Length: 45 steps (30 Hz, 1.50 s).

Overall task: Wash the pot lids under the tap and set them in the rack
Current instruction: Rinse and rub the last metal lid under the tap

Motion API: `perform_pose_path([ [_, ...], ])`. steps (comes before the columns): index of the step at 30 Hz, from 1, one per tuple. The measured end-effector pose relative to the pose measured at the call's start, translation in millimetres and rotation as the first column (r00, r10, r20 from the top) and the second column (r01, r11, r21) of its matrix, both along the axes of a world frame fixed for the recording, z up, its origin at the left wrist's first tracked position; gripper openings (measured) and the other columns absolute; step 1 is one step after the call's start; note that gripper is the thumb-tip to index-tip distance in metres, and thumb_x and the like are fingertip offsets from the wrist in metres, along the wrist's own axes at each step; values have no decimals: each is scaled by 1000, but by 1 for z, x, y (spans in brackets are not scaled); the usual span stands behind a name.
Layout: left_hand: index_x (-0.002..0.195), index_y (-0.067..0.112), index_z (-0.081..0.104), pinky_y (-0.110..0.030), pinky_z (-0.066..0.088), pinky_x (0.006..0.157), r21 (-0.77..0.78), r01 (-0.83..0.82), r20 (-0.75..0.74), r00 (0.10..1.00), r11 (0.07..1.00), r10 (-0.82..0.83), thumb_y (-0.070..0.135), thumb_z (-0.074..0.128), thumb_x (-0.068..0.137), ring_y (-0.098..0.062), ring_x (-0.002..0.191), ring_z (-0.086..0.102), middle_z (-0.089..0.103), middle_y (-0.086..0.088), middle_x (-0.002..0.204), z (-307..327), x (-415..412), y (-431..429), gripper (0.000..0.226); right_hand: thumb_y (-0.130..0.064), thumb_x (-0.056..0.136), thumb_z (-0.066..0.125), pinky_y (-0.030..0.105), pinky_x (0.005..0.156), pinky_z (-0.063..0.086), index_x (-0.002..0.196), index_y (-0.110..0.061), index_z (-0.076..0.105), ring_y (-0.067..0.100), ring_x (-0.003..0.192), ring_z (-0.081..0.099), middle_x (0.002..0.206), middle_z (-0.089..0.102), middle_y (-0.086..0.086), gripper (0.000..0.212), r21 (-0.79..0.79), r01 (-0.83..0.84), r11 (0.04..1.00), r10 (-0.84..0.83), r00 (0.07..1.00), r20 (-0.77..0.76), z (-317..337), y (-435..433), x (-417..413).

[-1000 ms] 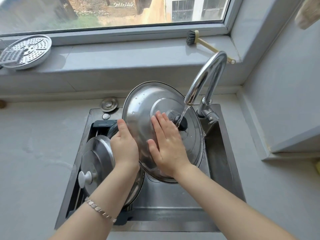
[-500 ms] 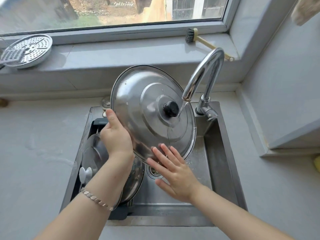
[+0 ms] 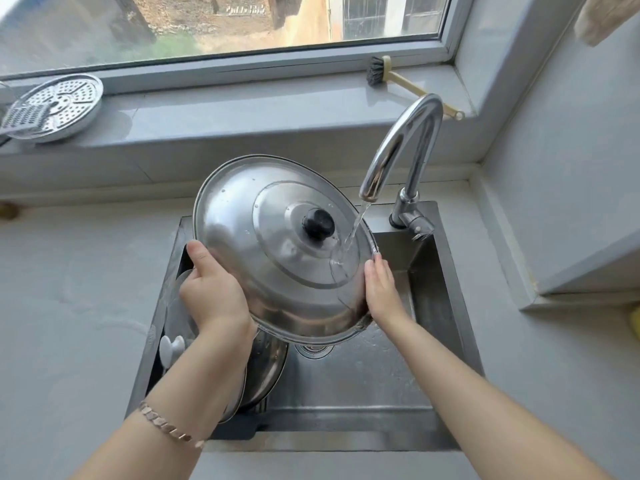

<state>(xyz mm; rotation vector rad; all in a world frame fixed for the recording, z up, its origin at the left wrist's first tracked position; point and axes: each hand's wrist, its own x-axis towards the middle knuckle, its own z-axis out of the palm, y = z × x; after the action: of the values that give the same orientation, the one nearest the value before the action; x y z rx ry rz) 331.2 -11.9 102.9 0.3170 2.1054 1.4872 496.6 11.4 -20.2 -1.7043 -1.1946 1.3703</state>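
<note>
A large steel pot lid (image 3: 263, 258) with a black knob (image 3: 318, 224) is held tilted over the sink (image 3: 433, 299). Water from the chrome tap (image 3: 398, 147) runs onto its top right of the knob. My left hand (image 3: 211, 292) grips the lid's left rim, thumb on top. My right hand (image 3: 381, 289) grips the lower right rim, with the fingers behind the edge. Below my left arm, a steel lid (image 3: 266, 362) and a lid with a white knob (image 3: 171, 348) stand in the dark rack (image 3: 239, 433) at the sink's left side.
A perforated steamer plate (image 3: 59, 105) with a mesh utensil lies on the window sill at left. A dish brush (image 3: 398, 76) lies on the sill behind the tap. Grey counter surrounds the sink; a wall ledge (image 3: 571, 285) juts out at right. The drain (image 3: 315, 349) shows below the lid.
My right hand left the lid's top, passed under its lower edge, and now holds the right rim. The lid rose, turned its knob side up toward me, and the water now lands right of the knob.
</note>
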Motion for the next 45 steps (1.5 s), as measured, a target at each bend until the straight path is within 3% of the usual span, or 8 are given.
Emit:
perform_pose_path([
  [9, 109, 2, 59, -42, 48, 93, -229, 328, 110, 944, 917, -310, 54, 32, 95, -31, 97, 59, 65, -12, 100, -24, -23, -8, 61, -34, 96, 44, 37, 92, 48, 115, -2, 57, 27, 104, 60, 111, 63, 8, 39, -531, 343, 775, -492, 855, -166, -19, 0, 54],
  [13, 120, 1, 54, -32, 49, 68, -378, 479, 288, 874, 792, -391, 46, 27, 98, -30, 83, 59, 62, -13, 94, -52, -16, -15, 57, -25, 94, 45, 30, 83, 43, 88, -9, 62, 22, 92, 55, 102, 62, 10, 24, -328, 465, 822, -473, 879, 60, -11, -7, 84],
  [19, 127, 10, 52, -51, 55, 78, -396, 565, 599, 756, 724, -262, 56, 32, 93, -35, 97, 65, 65, -15, 112, -89, 4, -36, 60, -17, 91, 44, 30, 64, 30, 79, 11, 55, 18, 76, 41, 75, 48, 10, 32, -89, 410, 908, -380, 893, 241, 7, -12, 117],
  [27, 124, 8, 55, -45, 50, 79, -313, 535, 770, 626, 785, -120, 60, 29, 94, -34, 105, 60, 61, -17, 121, -88, 32, -47, 66, -17, 97, 42, 15, 52, 30, 57, -15, 36, 3, 52, 40, 54, 35, 0, 41, 378, 158, 912, -300, 885, 356, 59, -13, 117],
  [31, 120, 16, 56, -37, 51, 72, -170, 468, 692, 683, 867, -233, 50, 31, 97, -28, 95, 61, 63, -12, 114, -70, 28, -30, 48, -17, 98, 41, 21, 61, 33, 75, 7, 51, 7, 67, 39, 68, 42, 16, 35, 377, 286, 881, -374, 909, 183, 51, 6, 121],
  [36, 95, 19, 62, -40, 47, 95, -103, 484, 341, 838, 869, -426, 35, 40, 98, -24, 99, 61, 67, -7, 107, -32, 6, -20, 27, -17, 99, 36, 29, 59, 29, 63, -11, 44, 21, 78, 45, 67, 48, 5, 38, 176, 226, 958, -266, 929, 257, 28, 6, 111],
  [39, 74, 16, 59, -34, 47, 73, -16, 506, 144, 854, 862, -499, 24, 42, 99, -19, 72, 57, 63, -4, 76, 2, -1, -18, 31, -21, 97, 41, 30, 82, 36, 104, 0, 63, 31, 108, 54, 108, 62, 18, 30, 56, 72, 996, -89, 899, 430, 24, -4, 86],
  [45, 72, 8, 43, -21, 34, 35, -165, 636, 48, 769, 754, -638, 10, 44, 93, -17, 42, 39, 37, -5, 59, 25, 4, -11, 21, -58, 87, 46, 20, 108, 18, 148, -17, 17, 9, 137, 25, 148, 25, -3, 80, 62, -597, 800, 541, 762, 355, 98, -48, 21],
])
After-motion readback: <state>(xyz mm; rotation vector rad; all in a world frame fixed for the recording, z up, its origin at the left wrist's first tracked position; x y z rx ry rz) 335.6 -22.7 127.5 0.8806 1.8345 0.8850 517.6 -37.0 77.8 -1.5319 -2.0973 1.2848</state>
